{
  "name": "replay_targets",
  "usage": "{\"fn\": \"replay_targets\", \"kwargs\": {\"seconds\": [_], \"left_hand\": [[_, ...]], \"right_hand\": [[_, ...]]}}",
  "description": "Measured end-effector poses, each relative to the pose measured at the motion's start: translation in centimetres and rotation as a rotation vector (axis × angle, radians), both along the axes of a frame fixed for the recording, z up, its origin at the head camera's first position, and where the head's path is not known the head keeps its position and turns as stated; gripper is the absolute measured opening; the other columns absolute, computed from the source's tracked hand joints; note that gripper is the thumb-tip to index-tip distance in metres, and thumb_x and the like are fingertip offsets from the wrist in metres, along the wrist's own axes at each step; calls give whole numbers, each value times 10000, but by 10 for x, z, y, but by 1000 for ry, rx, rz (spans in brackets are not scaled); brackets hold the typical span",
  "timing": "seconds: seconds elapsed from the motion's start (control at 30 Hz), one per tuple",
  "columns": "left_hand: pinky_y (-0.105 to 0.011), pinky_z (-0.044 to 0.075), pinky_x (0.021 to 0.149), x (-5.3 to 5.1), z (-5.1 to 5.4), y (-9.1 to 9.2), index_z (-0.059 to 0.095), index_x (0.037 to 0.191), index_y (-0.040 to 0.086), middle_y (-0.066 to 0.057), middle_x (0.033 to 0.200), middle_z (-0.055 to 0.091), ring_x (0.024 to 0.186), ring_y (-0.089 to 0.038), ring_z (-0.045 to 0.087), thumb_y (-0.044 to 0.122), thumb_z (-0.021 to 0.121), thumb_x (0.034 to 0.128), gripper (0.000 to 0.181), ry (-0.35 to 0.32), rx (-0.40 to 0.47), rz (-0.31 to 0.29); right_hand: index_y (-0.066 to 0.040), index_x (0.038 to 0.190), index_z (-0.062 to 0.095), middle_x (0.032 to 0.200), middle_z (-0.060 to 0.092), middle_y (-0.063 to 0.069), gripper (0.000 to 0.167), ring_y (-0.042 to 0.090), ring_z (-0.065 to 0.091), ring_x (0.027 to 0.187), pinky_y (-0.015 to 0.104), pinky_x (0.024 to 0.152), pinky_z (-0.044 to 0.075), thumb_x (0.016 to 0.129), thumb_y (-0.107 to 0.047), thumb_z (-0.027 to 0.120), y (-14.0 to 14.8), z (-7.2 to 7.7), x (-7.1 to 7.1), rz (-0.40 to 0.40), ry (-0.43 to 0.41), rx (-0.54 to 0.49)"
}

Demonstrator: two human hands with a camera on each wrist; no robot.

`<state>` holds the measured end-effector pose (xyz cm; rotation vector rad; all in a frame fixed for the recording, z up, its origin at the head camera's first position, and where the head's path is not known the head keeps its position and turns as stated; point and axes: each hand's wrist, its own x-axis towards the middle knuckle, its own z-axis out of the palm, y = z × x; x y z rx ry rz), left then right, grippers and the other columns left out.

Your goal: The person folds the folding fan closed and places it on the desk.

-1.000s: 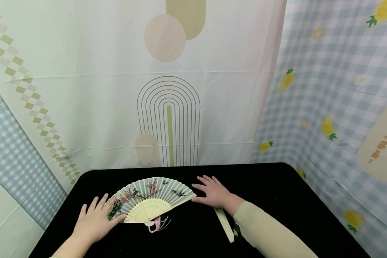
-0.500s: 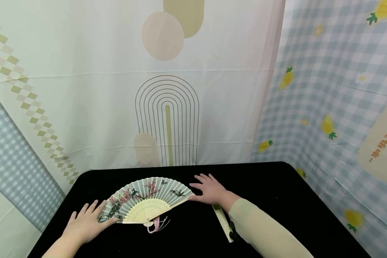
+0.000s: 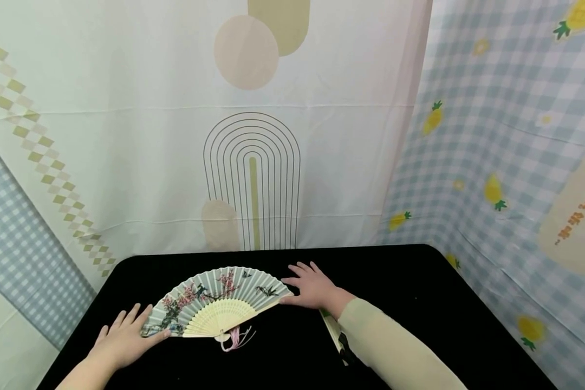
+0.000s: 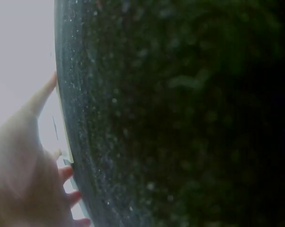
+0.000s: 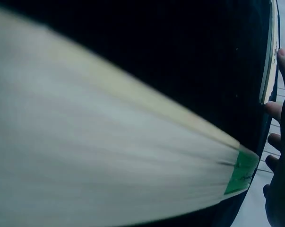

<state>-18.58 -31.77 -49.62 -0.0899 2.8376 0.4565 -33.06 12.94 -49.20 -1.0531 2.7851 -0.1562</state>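
A spread folding fan [image 3: 219, 306], pale with pink blossoms and birds, lies on the black table between both hands in the head view. My left hand [image 3: 122, 338] is at its left end, fingers straight and spread, thumb along the lower left edge. At the fan's right tip, my right hand [image 3: 313, 287] has its fingers extended, the thumb at the tip. Under the right forearm lies a folded fan [image 3: 330, 329], partly hidden by the sleeve. Close up in the right wrist view, this folded fan [image 5: 133, 137] shows a green band at its end.
A pink tassel [image 3: 235, 338] hangs from the spread fan's pivot onto the black table [image 3: 273, 368]. Behind the table hangs a white patterned curtain [image 3: 151, 162]. A blue checked cloth [image 3: 468, 135] with pineapples hangs at the right.
My left hand has moved left and a little down, and more of the spread fan's left side shows. The right hand has shifted slightly left, closer over the fan's right tip.
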Motion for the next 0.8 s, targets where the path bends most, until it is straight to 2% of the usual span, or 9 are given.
{"fn": "replay_targets", "kwargs": {"seconds": [0.27,0.6,0.8], "left_hand": [[-840,81,984,-2,2,1,239,1538,-41,-394,1524,109,1329,-668,52,802,496,834,1128,-31,53,29],[-837,30,992,-5,-2,-2,182,1542,-49,-392,1530,35,1340,-654,-12,802,562,790,1198,-74,129,75],[-836,1,988,-6,-2,-2,161,1543,-50,-390,1532,4,1340,-651,-47,783,584,792,1198,-75,167,85]], "right_hand": [[-350,1469,491,1604,303,24,684,290,213,1488,565,1201,139,912,-743,434,-6,-1,2,-52,29,43],[-339,1459,509,1590,333,42,653,311,239,1476,592,1186,160,921,-707,473,-8,-4,3,-81,7,12],[-342,1462,505,1587,340,31,645,301,248,1474,594,1185,164,928,-704,466,-8,-3,6,-105,-8,4]]}}
